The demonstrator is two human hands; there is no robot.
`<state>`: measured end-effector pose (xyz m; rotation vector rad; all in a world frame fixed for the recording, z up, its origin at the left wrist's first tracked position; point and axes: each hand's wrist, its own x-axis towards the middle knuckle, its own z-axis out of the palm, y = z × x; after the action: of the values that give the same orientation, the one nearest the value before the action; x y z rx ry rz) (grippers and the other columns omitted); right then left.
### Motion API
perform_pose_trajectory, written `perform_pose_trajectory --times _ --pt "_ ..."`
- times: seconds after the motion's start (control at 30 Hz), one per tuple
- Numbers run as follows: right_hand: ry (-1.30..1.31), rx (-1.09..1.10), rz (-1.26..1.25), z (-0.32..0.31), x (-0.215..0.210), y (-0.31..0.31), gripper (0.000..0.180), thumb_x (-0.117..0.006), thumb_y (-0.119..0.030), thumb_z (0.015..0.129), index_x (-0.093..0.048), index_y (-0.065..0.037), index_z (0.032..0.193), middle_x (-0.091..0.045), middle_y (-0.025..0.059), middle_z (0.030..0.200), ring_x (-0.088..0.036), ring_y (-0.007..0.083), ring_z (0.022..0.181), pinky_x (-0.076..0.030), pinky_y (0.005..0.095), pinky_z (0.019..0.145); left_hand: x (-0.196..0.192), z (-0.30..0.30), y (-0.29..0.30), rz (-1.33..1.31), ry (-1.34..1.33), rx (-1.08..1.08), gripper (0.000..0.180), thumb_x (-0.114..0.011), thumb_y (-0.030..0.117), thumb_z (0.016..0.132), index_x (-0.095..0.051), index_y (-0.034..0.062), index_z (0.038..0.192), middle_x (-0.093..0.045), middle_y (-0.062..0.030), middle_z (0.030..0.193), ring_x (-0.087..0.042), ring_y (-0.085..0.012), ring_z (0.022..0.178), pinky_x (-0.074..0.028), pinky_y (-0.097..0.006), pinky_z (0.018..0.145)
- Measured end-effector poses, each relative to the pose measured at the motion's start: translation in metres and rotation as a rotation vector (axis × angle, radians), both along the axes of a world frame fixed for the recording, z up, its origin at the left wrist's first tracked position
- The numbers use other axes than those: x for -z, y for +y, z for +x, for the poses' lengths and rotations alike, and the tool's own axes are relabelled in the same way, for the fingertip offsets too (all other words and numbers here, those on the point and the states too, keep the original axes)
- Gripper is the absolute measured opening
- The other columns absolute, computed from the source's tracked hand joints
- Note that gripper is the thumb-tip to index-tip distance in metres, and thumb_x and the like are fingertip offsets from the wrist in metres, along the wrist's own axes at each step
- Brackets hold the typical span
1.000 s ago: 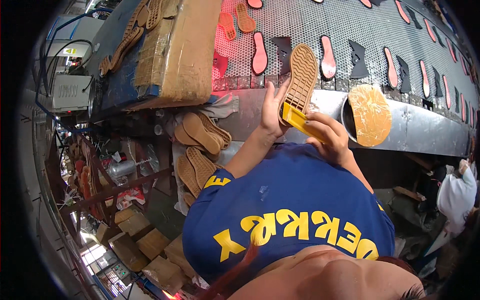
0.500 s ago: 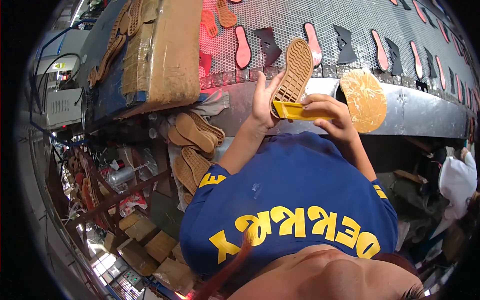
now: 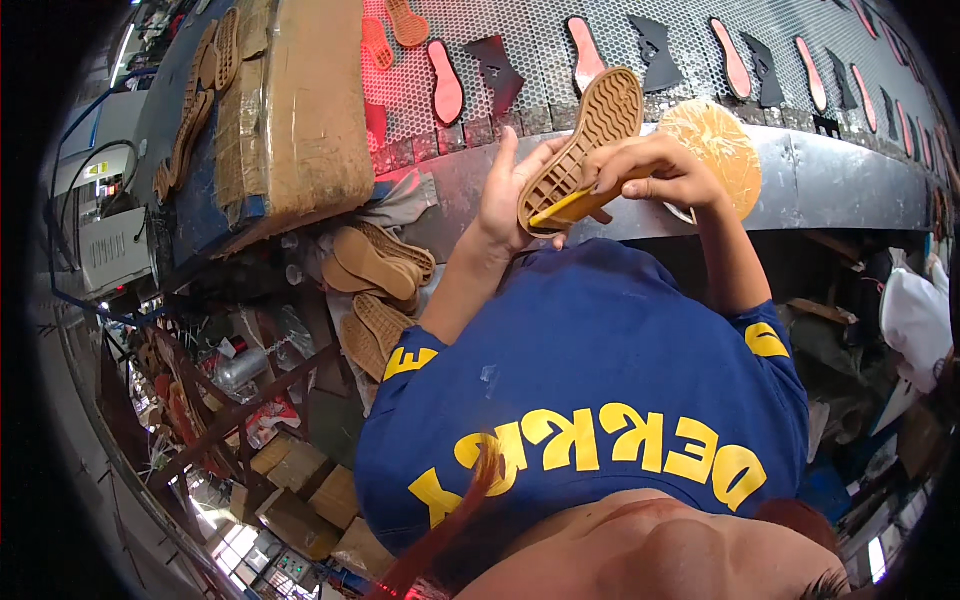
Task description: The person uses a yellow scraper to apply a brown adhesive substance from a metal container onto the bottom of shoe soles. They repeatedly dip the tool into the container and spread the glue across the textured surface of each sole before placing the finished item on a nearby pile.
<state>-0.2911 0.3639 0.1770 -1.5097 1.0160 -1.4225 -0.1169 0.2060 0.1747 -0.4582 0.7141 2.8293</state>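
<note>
Over on the left we've got a pile of tan rubber shoe soles (image 3: 369, 262), some with the gridded tread showing. Next along is our left hand (image 3: 500, 203), thumb standing free and the palm up against a long tan rubber sole with a darker edge (image 3: 611, 107). That hand has hold of the sole from the left and behind; most of its fingers are hidden, so we can't tell how curled they are. The sole's tilted, tread toward us, in front of the silvery metal table edge (image 3: 815, 182): wavy grooves up top, square grid at the lower end. Lying across that gridded end is a flat yellow strip-shaped tool (image 3: 566, 209). Our right hand (image 3: 668, 166) has its fingers closed over the tool's right part. Just beyond sits a rounded amber-coloured plate with whitish streaks (image 3: 727, 150).
</note>
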Motion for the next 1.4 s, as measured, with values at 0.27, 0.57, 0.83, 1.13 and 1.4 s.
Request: perform_pose_trajectory --times 0.27,0.57,0.83,1.13,1.4 --pt "0.014 -0.071 -0.036 -0.016 -0.005 0.001 0.012 -0.064 -0.009 0.086 -0.070 -0.001 0.092 -0.068 0.0120 0.101 -0.062 0.0225 0.101 -0.048 0.0359 0.088 0.003 0.003 0.000 -0.034 0.088 0.070 0.090 -0.011 0.074 0.089 -0.026 0.0005 0.139 -0.055 -0.0273 0.117 -0.066 -0.0452 0.088 -0.056 -0.033 0.037" --pt "-0.824 0.615 -0.433 -0.037 0.064 0.065 0.019 -0.052 -0.007 0.095 -0.064 -0.002 0.110 -0.060 0.0166 0.116 -0.057 0.0227 0.102 -0.046 0.0345 0.081 -0.007 0.002 -0.005 -0.084 0.266 -0.009 0.063 -0.020 0.052 0.100 -0.022 0.0065 0.144 -0.053 -0.0278 0.119 -0.066 -0.0425 0.088 -0.059 -0.035 0.042" --pt "0.312 1.298 0.629 -0.010 0.169 0.107 0.015 -0.061 -0.006 0.089 -0.067 -0.005 0.103 -0.066 0.0106 0.094 -0.063 0.0249 0.078 -0.050 0.0353 0.069 -0.013 0.008 0.004 -0.136 0.449 -0.451 0.070 -0.052 0.025 0.096 -0.011 0.0130 0.151 -0.037 -0.0251 0.140 -0.049 -0.0470 0.121 -0.045 -0.058 0.100" --pt "0.729 1.373 0.538 0.030 0.207 0.096 0.013 -0.061 -0.006 0.087 -0.067 -0.007 0.098 -0.059 0.0140 0.088 -0.061 0.0333 0.081 -0.049 0.0408 0.071 0.020 0.002 -0.010 -0.769 0.405 -0.462 0.082 -0.064 -0.015 0.078 -0.026 0.0110 0.145 -0.043 -0.0132 0.133 -0.043 -0.0363 0.130 -0.041 -0.047 0.106" --pt "0.055 1.342 0.327 0.031 0.202 0.091 0.015 -0.057 -0.008 0.093 -0.063 -0.004 0.105 -0.063 0.0123 0.106 -0.062 0.0229 0.084 -0.050 0.0320 0.071 0.016 0.009 -0.006 -0.793 0.402 -0.487 0.081 -0.045 -0.019 0.078 -0.018 0.0163 0.147 -0.034 -0.0205 0.143 -0.037 -0.0365 0.134 -0.039 -0.050 0.107"
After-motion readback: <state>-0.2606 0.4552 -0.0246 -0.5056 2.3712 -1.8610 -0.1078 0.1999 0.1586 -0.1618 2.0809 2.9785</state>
